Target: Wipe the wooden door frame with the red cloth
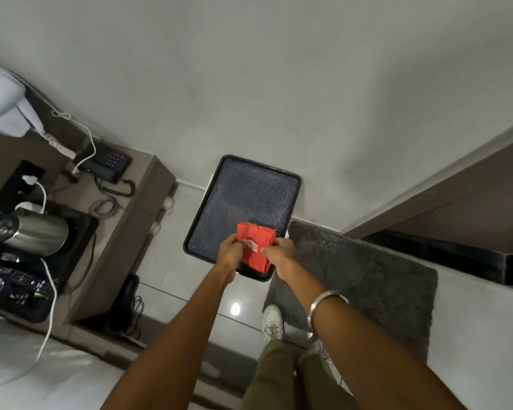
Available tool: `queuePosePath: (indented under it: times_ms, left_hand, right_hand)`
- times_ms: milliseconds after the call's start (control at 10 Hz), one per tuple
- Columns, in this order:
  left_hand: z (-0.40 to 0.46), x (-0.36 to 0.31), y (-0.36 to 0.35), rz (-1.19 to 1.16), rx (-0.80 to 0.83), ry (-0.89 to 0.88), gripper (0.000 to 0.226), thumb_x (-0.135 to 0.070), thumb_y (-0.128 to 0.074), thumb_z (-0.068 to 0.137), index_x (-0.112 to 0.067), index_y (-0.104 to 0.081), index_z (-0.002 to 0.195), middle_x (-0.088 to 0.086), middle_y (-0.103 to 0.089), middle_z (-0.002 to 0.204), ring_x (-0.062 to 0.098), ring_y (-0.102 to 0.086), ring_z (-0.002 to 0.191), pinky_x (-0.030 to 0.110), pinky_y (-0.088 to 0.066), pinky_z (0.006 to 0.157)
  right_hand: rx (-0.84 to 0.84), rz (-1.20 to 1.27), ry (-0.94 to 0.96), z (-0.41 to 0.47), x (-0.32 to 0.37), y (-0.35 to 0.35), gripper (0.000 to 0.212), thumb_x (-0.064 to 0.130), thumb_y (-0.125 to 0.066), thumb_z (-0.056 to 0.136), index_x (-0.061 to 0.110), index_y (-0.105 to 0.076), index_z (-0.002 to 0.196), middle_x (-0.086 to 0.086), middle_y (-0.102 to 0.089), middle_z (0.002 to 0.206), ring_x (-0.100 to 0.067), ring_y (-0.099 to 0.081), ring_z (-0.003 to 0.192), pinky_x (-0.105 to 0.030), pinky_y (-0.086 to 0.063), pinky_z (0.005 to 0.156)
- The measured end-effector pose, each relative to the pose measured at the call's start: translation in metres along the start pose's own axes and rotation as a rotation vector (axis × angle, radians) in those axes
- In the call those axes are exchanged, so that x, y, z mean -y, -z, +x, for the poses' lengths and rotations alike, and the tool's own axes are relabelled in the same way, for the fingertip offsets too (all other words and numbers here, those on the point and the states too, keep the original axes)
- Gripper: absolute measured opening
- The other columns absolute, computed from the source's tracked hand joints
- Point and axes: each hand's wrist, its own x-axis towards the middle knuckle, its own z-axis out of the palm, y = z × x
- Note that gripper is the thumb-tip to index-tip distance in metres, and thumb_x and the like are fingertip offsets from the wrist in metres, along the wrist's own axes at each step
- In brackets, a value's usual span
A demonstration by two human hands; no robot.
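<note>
The red cloth is folded, with a small white label on it, and hangs in front of me at the middle of the view. My left hand grips its left edge. My right hand pinches its right edge; that wrist wears a metal bangle. Both hands hold the cloth above a black tray with a patterned mat. The wooden door frame runs diagonally at the right, well away from the cloth and both hands.
A grey floor mat lies right of the tray. At the left a counter carries a steel kettle, a phone and cables. A white bed edge fills the lower left. My shoes stand on glossy tiles.
</note>
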Motion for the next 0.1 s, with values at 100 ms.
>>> queuePosePath:
  times_ms: [100]
  left_hand:
    - [0.016, 0.0139, 0.0006, 0.053, 0.005, -0.043, 0.034, -0.011, -0.048, 0.106, -0.015, -0.063, 0.136, 0.014, -0.065, 0.137, 0.017, -0.063, 0.095, 0.032, -0.053, 0.076]
  right_hand:
    - [-0.006, -0.001, 0.014, 0.0083, -0.0055, -0.0068, 0.031, 0.001, -0.066, 0.088, 0.004, -0.072, 0.118, -0.013, -0.073, 0.11, -0.028, -0.068, 0.103, -0.038, -0.056, 0.089]
